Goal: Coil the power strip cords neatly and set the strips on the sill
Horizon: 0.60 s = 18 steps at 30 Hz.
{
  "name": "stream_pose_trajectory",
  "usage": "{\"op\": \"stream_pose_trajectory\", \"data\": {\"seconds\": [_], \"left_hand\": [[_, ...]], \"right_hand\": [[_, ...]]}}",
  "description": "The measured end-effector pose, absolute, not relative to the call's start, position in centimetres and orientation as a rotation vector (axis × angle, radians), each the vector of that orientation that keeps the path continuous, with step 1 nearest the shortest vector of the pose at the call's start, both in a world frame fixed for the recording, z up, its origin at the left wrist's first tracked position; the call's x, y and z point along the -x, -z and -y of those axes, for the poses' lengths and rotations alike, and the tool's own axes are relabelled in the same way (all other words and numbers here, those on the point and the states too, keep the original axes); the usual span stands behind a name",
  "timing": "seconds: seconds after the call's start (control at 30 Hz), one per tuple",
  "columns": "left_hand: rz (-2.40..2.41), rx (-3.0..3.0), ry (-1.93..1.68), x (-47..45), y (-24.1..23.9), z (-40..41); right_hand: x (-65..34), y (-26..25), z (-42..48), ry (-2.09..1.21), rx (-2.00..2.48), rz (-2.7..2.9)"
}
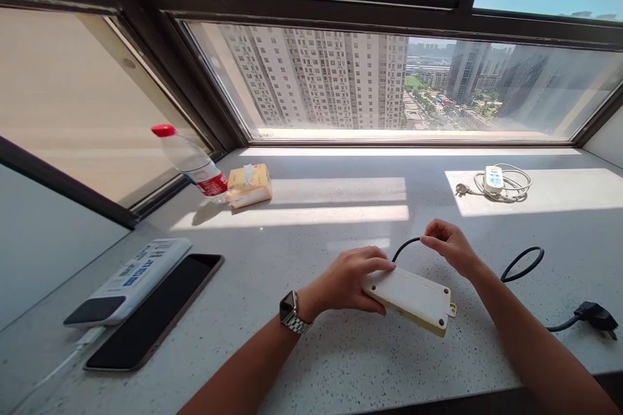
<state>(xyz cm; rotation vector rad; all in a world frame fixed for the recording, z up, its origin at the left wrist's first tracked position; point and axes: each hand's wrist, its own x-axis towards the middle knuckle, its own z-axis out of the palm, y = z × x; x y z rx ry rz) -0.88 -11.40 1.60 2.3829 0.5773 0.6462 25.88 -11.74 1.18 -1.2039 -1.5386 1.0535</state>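
A cream power strip (pixel 413 298) lies face down on the speckled stone windowsill (pixel 302 253), tilted up on its near edge. My left hand (pixel 353 280), with a watch on the wrist, grips its left end. My right hand (pixel 448 245) pinches the black cord (pixel 403 246) where it leaves the strip. The cord loops to the right (pixel 523 264) and ends in a black plug (pixel 596 316) near the front edge.
A tablet (pixel 156 314) and a remote-like device (pixel 129 282) lie at the left front. A water bottle (pixel 192 162) and a tissue pack (pixel 249 185) stand at the back left. A small white power strip with coiled cord (pixel 496 181) lies at the back right.
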Motion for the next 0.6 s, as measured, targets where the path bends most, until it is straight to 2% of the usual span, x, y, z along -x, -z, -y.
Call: {"op": "stream_pose_trajectory", "data": {"seconds": [0.37, 0.6], "left_hand": [[-1.086, -2.674, -0.818, 0.1, 0.3, 11.4], [-1.385, -2.428, -1.024, 0.3, 0.3, 10.9]], "right_hand": [[-25.8, -2.3, 13.1, -0.903, 1.074, 1.475], [-24.6, -0.9, 13.5, -1.148, 0.911, 1.568]]}}
